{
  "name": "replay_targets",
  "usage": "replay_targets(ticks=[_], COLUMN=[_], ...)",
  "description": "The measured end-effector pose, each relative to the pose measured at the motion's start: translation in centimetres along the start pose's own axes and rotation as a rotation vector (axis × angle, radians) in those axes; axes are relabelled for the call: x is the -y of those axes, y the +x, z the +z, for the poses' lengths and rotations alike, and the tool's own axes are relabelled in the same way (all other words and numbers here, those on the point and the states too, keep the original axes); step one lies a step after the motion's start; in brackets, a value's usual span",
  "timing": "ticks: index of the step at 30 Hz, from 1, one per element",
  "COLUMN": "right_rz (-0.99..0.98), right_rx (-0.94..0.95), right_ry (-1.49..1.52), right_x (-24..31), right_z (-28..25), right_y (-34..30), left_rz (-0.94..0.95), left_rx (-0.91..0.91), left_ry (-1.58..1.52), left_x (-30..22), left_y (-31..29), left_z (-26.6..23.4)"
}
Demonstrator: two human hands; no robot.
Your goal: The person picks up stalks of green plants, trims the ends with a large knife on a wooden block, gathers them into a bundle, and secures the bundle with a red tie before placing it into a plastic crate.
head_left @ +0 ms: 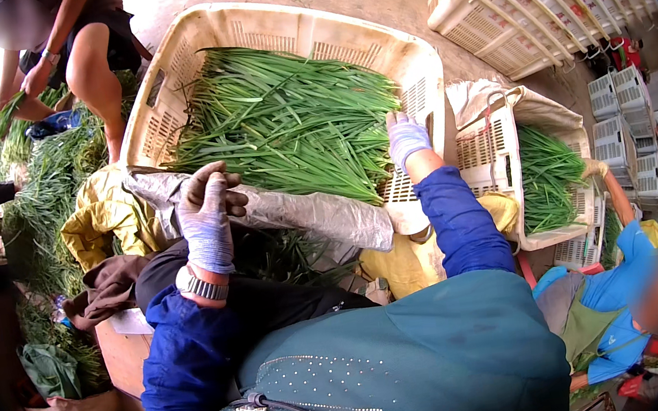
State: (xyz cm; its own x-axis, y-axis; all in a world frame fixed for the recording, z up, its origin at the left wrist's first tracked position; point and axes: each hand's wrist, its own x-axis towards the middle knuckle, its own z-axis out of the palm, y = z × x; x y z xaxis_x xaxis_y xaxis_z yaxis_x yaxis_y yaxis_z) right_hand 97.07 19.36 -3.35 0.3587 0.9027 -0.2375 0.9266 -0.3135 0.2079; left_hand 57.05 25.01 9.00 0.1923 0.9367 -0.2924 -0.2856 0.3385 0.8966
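Right hand (408, 138), gloved, lies nearly flat, fingers extended and nothing visibly gripped, at the right-hand ends of the green leaves (278, 121); it is the nearer hand to those ends. The leaves lie in the pale crate (307, 27), their long axis running roughly left to right, slanting toward its near right corner. Left hand (205, 202), half-curled with nothing visible in it, hangs over the near edge's left part, where a grey sheet (305, 215) obstructs a low reach. A second crate (491, 154) stands just beside the right edge.
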Motion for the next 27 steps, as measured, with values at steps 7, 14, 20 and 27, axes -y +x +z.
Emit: replay_targets(ticks=[7,14,20,27], right_rz=[0.046,-0.242,-0.271,-0.215], right_rx=[0.003,0.575,0.943,0.903], right_ry=[-0.158,0.088,-0.083,-0.065], right_x=[-1.9,4.3,5.8,8.3], right_z=[1.3,-4.5,0.9,1.9], right_y=[7.6,5.4,1.4,-0.7], left_rz=[-0.150,-0.187,-0.248,-0.254], left_rx=[-0.116,-0.137,-0.070,-0.056], left_ry=[-0.196,-0.174,-0.188,-0.242], left_x=[0.4,0.8,1.1,0.9], left_y=[1.7,2.1,2.1,1.5], left_z=[-1.8,-1.9,-0.4,-1.0])
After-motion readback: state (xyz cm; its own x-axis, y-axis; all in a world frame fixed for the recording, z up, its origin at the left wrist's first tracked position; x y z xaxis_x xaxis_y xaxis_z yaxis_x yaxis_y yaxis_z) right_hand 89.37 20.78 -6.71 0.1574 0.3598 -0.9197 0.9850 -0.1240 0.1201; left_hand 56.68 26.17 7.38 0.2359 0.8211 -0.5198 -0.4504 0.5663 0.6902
